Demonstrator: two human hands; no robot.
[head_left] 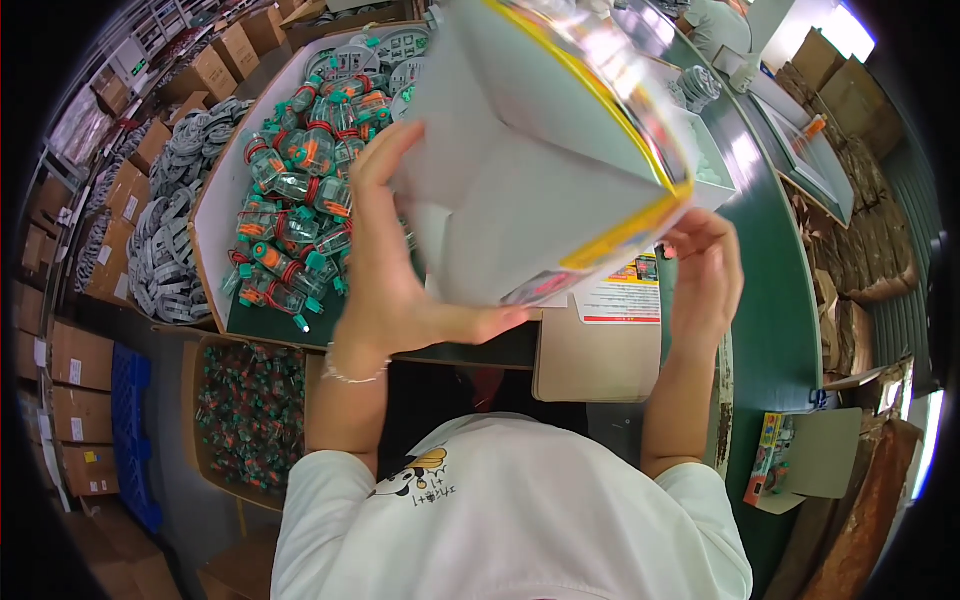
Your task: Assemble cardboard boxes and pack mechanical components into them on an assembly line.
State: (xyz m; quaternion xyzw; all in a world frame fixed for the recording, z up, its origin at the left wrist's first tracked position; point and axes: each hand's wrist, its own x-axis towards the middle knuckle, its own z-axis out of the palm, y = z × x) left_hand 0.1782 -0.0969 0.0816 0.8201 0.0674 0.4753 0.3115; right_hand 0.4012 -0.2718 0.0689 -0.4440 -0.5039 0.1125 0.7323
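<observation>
A printed cardboard box (550,190) with a grey inside and a yellow, colourful outside is up in front of me, tilted and partly blurred by motion. My left hand (390,260) grips its left side, thumb below and fingers stretched up along the wall. At the box's lower right corner are the curled fingers of my right hand (705,265), closed on its edge; the fingertips are partly hidden. Below the box, a brown cardboard piece (598,358) lies at the table's near edge, with a printed sheet (625,295) on it.
Clear plastic bottles (295,215) with green caps and red cords fill a tray at the left of the green table (775,300). A carton of small green and red parts (250,415) stands below. An open printed box (790,455) sits at right; grey coiled pieces (175,235) are far left.
</observation>
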